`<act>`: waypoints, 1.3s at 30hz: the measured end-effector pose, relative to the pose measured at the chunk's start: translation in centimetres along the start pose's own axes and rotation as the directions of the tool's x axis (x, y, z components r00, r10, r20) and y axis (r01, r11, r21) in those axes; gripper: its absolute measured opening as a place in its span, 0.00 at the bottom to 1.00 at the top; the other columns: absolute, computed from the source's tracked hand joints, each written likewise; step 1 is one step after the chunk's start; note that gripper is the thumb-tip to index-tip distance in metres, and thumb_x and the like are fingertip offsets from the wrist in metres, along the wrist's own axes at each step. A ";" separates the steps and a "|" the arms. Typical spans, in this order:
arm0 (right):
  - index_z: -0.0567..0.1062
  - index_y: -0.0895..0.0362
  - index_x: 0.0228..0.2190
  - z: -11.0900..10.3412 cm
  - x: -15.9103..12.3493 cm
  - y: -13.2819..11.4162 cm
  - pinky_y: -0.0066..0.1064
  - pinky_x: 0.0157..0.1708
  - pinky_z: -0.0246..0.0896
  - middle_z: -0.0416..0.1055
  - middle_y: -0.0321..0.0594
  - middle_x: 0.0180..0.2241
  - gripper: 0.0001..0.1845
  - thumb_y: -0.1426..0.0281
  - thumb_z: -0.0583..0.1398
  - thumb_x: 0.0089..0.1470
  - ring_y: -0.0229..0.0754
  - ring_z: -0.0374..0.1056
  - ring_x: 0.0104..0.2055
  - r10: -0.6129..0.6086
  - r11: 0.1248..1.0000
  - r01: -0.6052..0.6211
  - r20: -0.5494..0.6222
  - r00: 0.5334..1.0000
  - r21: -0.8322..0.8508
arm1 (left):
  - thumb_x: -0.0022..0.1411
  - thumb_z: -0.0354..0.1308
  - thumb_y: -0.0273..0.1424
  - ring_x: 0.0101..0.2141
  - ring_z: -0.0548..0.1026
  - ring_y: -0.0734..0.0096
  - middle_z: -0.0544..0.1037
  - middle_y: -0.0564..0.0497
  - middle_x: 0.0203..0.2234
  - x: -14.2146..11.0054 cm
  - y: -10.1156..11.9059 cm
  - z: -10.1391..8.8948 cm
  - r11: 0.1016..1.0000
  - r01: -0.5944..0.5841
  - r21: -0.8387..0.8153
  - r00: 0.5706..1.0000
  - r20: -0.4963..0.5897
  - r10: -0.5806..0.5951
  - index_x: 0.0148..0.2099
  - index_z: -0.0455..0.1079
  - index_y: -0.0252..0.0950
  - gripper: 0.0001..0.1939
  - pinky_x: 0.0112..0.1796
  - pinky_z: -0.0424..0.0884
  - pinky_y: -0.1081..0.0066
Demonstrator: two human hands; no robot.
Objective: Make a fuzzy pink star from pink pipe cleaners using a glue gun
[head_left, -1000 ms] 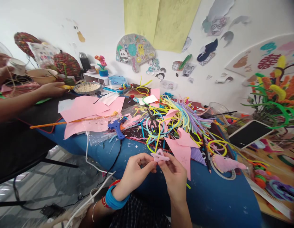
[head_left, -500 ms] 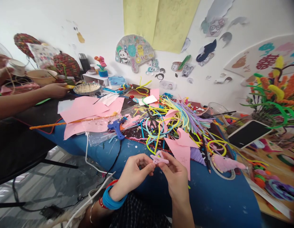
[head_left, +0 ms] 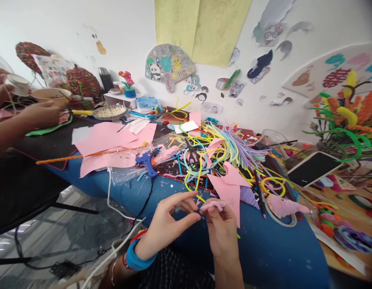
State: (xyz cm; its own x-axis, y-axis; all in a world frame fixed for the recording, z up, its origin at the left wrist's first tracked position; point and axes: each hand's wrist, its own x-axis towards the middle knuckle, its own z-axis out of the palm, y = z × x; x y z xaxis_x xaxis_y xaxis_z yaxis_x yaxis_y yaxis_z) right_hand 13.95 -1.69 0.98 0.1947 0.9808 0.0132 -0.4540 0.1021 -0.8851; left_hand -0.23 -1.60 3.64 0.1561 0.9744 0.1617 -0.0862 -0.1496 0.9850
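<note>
A bent piece of pale pink pipe cleaner (head_left: 213,205) is pinched between the thumb and fingers of my right hand (head_left: 220,224). It now appears nearly edge-on. My left hand (head_left: 170,218) is just to its left, thumb and fingers apart, with nothing visible in them. Beyond my hands lies a pink paper sheet (head_left: 226,192) with a small star drawn on it. A heap of pastel pipe cleaners (head_left: 234,144) covers the table behind, with black scissors (head_left: 192,154) on top.
A blue glue gun (head_left: 148,162) with its cord lies left of centre by pink sheets (head_left: 104,138). A phone (head_left: 314,168) leans at the right near pipe-cleaner flowers (head_left: 351,116). At the far left, another person's hands (head_left: 43,116) hold a paper cup (head_left: 18,84).
My left hand has opened away from the pink pipe-cleaner shape, which my right hand has tilted. The other person's lower hand has moved left, off the yellow handle.
</note>
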 end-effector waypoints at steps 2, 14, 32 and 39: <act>0.77 0.54 0.22 0.4 -0.2 -0.2 0.28 0.29 0.67 0.72 0.33 0.24 0.11 0.63 0.71 0.43 0.36 0.68 0.26 0.016 0.997 -0.017 0.017 1.000 0.071 | 0.55 0.66 0.31 0.30 0.76 0.68 0.79 0.48 0.28 -0.2 0.0 0.0 0.996 -0.066 0.052 0.997 -0.038 0.068 0.40 0.76 0.34 0.10 0.34 0.71 0.71; 0.77 0.55 0.21 1.0 -0.9 -0.1 0.26 0.29 0.67 0.72 0.33 0.23 0.13 0.61 0.73 0.38 0.35 0.66 0.27 0.209 0.969 -0.197 -0.065 0.976 0.148 | 0.59 0.64 0.33 0.27 0.72 0.70 0.75 0.51 0.26 -0.1 0.1 0.8 0.924 -0.147 0.354 0.987 -0.006 0.159 0.35 0.73 0.36 0.06 0.30 0.66 0.73; 0.83 0.56 0.31 -1.1 -0.6 -1.9 0.24 0.18 0.58 0.67 0.32 0.18 0.13 0.59 0.65 0.51 0.33 0.61 0.17 0.161 0.935 -0.102 0.152 0.975 -0.340 | 0.68 0.49 0.39 0.24 0.68 0.73 0.73 0.50 0.23 -0.5 -2.1 1.1 0.992 0.122 0.029 0.969 0.212 -0.126 0.27 0.65 0.34 0.19 0.30 0.64 0.73; 0.82 0.55 0.30 -1.0 -0.9 -1.7 0.25 0.19 0.59 0.67 0.32 0.19 0.14 0.59 0.62 0.54 0.33 0.62 0.18 0.149 0.908 -0.054 0.199 0.969 -0.415 | 0.70 0.46 0.37 0.24 0.66 0.74 0.72 0.52 0.24 -0.7 -2.0 1.0 0.994 0.049 0.098 0.974 0.215 -0.069 0.31 0.67 0.34 0.18 0.30 0.63 0.74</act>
State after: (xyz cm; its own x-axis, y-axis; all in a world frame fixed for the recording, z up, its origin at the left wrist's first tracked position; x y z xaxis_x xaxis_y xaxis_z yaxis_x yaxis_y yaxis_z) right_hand 15.40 -2.86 2.06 -0.0523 0.9983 -0.0259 -0.0623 -0.0291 -0.9976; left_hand 0.79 -2.18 1.56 0.3697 0.9235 0.1024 0.0184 -0.1174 0.9929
